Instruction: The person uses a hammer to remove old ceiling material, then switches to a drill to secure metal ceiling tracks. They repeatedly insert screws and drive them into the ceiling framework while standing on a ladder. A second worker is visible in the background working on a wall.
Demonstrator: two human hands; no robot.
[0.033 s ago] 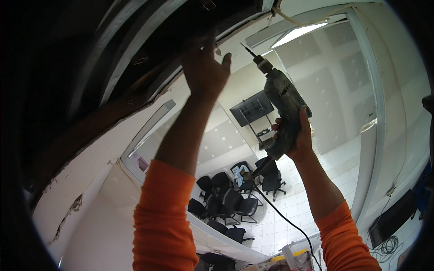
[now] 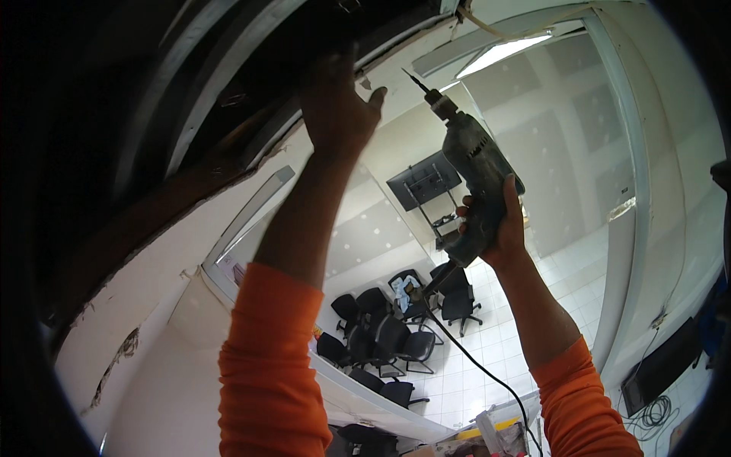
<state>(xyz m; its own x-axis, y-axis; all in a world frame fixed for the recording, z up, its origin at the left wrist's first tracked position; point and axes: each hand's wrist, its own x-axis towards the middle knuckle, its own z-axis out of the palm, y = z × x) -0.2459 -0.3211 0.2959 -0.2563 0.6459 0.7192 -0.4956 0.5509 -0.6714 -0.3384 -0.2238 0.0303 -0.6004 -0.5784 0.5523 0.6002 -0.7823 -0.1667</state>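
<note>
My right hand point(image 2: 502, 236) is wrapped round the handle of a dark, dusty power drill point(image 2: 476, 156). Its thin bit point(image 2: 416, 79) points up and to the left, apart from the ceiling edge. A black cord point(image 2: 483, 371) trails down from the handle. My left hand point(image 2: 340, 114) reaches up at the metal-edged rim point(image 2: 274, 142) of a dark ceiling opening. The thumb stands apart from the fingers, which fade into the shadow, so whether they touch the metal is unclear. I see nothing held in that hand.
Metal ceiling channels point(image 2: 217, 84) cross the dark opening. Below are several black chairs point(image 2: 392, 335), a screen on a stand point(image 2: 423, 181) and a white tiled floor point(image 2: 487, 358). Coiled cable point(image 2: 651, 415) lies at the lower right. The wall board point(image 2: 122, 358) is broken at left.
My left hand and forearm have shifted slightly up and to the left, the fingers deeper in the shadow. The drill in my right hand has barely moved.
</note>
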